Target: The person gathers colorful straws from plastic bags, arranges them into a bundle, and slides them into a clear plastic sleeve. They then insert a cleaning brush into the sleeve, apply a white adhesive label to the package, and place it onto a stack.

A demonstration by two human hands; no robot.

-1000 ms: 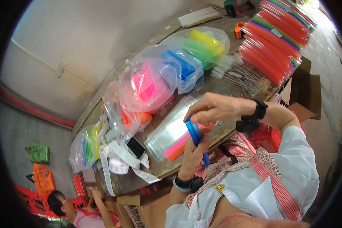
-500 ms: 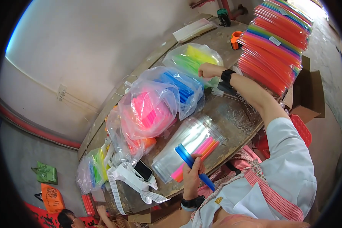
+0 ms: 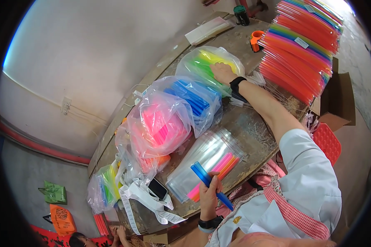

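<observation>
In my left hand (image 3: 209,196) near the front of the table, a small bunch of blue plastic straws (image 3: 203,175) is gripped; it slants across the palm. Below it, pink and orange straws (image 3: 220,169) lie on a stack of clear plastic sleeves (image 3: 206,153). My right hand (image 3: 224,74) reaches farther off to a clear bag of green and yellow straws (image 3: 204,61). Its fingers look spread over the straws, with the fingertips partly hidden. Nearer stand clear bags of blue straws (image 3: 189,95) and pink straws (image 3: 165,125).
Tall piles of packed rainbow straws (image 3: 297,53) stand at the right, by an open cardboard box (image 3: 338,92). A phone (image 3: 157,189) and white label strips (image 3: 146,199) lie front left. Tape dispenser (image 3: 257,40) and dark cup (image 3: 241,15) stand at the back. Another person's hands (image 3: 118,234) show lower left.
My right hand has gone from a closed shape above the bag's near edge to looser fingers on the green and yellow straws. The left hand still holds the blue straws.
</observation>
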